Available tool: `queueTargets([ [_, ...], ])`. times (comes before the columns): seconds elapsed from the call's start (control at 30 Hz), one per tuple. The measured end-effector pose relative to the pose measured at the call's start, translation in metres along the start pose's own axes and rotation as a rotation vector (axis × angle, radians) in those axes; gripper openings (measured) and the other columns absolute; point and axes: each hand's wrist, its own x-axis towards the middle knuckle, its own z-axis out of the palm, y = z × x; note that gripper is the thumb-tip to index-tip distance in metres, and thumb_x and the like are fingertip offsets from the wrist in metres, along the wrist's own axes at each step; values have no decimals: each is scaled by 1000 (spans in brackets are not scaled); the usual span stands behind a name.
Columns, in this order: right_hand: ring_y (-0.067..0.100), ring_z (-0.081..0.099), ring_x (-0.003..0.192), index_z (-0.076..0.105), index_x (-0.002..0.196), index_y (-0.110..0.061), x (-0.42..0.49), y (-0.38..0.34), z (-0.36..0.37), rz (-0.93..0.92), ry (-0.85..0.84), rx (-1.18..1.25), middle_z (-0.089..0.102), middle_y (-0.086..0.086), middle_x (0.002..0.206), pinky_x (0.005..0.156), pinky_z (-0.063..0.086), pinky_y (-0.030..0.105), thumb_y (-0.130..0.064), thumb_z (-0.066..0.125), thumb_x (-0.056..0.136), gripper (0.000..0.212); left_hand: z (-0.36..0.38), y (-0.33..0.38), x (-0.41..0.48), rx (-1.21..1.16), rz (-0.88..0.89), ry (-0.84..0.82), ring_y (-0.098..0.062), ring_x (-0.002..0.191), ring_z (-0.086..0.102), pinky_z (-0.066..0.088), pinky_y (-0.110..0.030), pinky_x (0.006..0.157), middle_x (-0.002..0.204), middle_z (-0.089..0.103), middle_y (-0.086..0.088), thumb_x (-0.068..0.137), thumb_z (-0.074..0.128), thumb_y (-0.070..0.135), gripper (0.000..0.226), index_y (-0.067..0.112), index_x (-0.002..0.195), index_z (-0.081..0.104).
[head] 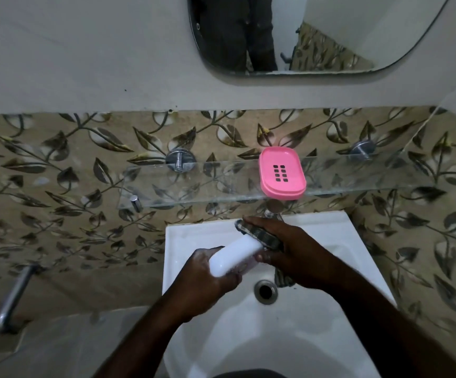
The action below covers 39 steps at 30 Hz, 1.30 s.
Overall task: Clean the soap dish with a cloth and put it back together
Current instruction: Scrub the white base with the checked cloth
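The soap dish tray (282,173) sits on the glass shelf (194,186) behind the sink (330,227); above the sink, the left hand (210,279) holds the soap dish base (232,255), the right hand (295,249) the cloth (265,237).

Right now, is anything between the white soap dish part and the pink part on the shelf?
Only the right hand and its cloth, covering the far end of the white part. The pink part on the shelf is bare.
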Motion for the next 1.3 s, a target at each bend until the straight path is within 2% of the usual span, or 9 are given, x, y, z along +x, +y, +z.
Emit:
queueTargets([
  [0.17, 24, 43, 129, 49, 136, -13, -8, -16, 53, -153, 290, -392, 55, 9, 136, 114, 16, 20, -5, 34, 72, 66, 11, 0, 6, 3, 6, 169, -9, 49, 51, 38, -25, 47, 56, 62, 6, 71, 73, 7, 15, 18, 63, 66],
  [0.3, 26, 28, 140, 42, 140, -12, -13, -25, 70, -306, 93, -479, 45, 11, 146, 119, 12, 33, -1, 32, 69, 72, 6, -4, 5, 41, 190, 216, -2, 72, 69, 52, -17, 63, 80, 74, 15, 77, 65, 7, 24, 31, 76, 67],
  [0.47, 1, 24, 141, 46, 140, -13, -6, -10, 47, -122, 265, -208, 40, -4, 146, 115, 24, 34, 1, 43, 72, 70, 9, -7, 3, -5, 160, 260, -6, 43, 39, 31, -21, 43, 49, 48, 8, 72, 70, 13, 22, 17, 57, 55],
  [0.67, 23, 21, 146, 45, 138, -11, -14, -23, 68, -481, 163, -436, 41, 6, 149, 120, 12, 38, 1, 28, 89, 54, 1, 0, 0, 15, 360, 237, 8, 66, 65, 46, -7, 58, 72, 69, 28, 76, 59, -3, 34, 31, 77, 64],
  [0.87, 13, 25, 142, 52, 136, -8, 2, -17, 68, -112, 465, -369, 47, 8, 145, 118, 16, 37, 1, 35, 77, 62, 14, -3, 3, 29, 257, 245, 0, 50, 52, 41, -18, 48, 59, 61, 12, 75, 67, 3, 17, 19, 69, 64],
  [1.0, 28, 35, 139, 48, 136, -10, -9, -20, 74, -449, 241, -555, 51, 11, 142, 118, 21, 42, 1, 26, 91, 51, 4, -12, 1, 40, 349, 240, -3, 67, 66, 52, -22, 60, 78, 71, 11, 76, 63, 11, 20, 30, 77, 66],
  [1.07, 28, 36, 138, 45, 139, -12, 1, 0, 57, -344, 295, -542, 49, 10, 143, 114, 28, 47, 1, 32, 82, 60, 8, -12, 0, -55, 245, 209, -8, 52, 51, 40, -26, 50, 60, 58, 5, 68, 65, 22, 2, 21, 68, 65],
  [1.17, 20, 32, 140, 48, 139, -12, 4, -5, 53, -99, 429, -380, 46, 3, 145, 113, 29, 47, -6, 31, 72, 70, 16, -5, -2, -67, 216, 195, -1, 44, 40, 32, -17, 45, 51, 51, 10, 69, 67, 3, 22, 23, 62, 60],
  [1.3, 29, 30, 140, 42, 139, -8, -10, -16, 68, -389, 162, -532, 46, 11, 145, 120, 11, 37, -2, 36, 77, 63, 9, -6, -5, -37, 270, 193, 4, 47, 52, 38, -10, 48, 54, 61, 16, 76, 71, -11, 41, 27, 63, 60],
])
